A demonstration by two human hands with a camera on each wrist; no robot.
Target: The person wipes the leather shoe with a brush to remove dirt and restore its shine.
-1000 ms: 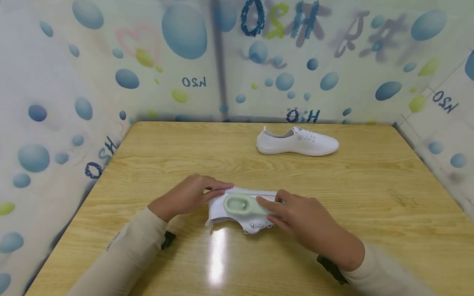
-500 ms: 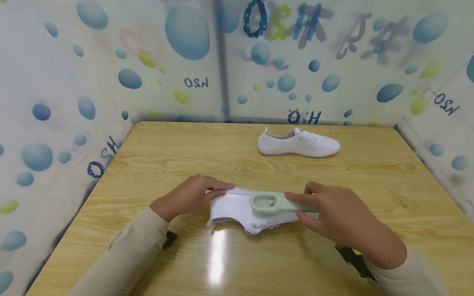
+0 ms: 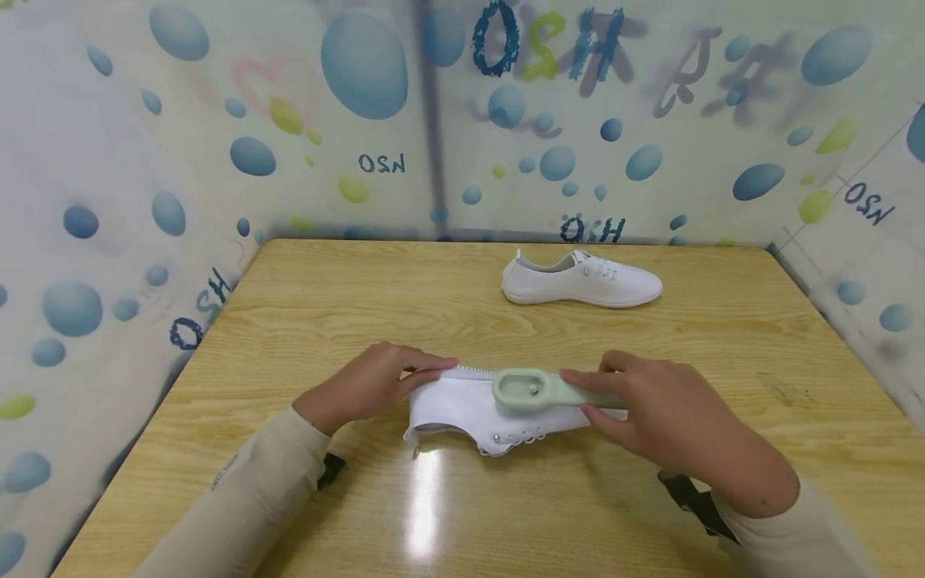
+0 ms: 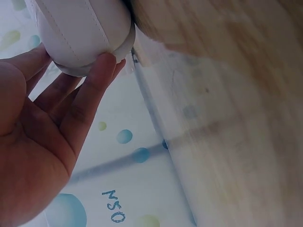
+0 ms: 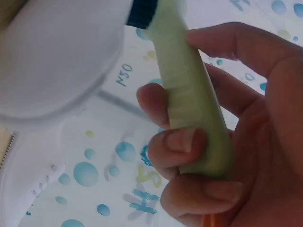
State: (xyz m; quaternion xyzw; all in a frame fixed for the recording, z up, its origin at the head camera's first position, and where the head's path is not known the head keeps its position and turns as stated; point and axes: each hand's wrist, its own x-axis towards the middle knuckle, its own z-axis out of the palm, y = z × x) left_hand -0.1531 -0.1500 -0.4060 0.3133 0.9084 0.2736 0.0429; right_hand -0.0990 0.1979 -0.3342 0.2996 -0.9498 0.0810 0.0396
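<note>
A white lace-up shoe lies on its side, sole edge away from me and opening toward me. My left hand grips its heel; in the left wrist view the fingers and thumb curl round the heel. My right hand holds a pale green scrub brush by its handle, over the shoe's upper side near the sole edge. Dark blue bristles show against or very near the shoe in the right wrist view; contact is unclear. Brush and right hand partly cover the toe.
A second white shoe stands upright toward the back of the wooden table. Walls printed with bubbles border the table behind and at both sides. An orange piece shows below the brush handle.
My right hand has carried the brush rightward along the shoe toward the toe, then slightly up toward the sole edge. The left hand keeps its grip on the heel.
</note>
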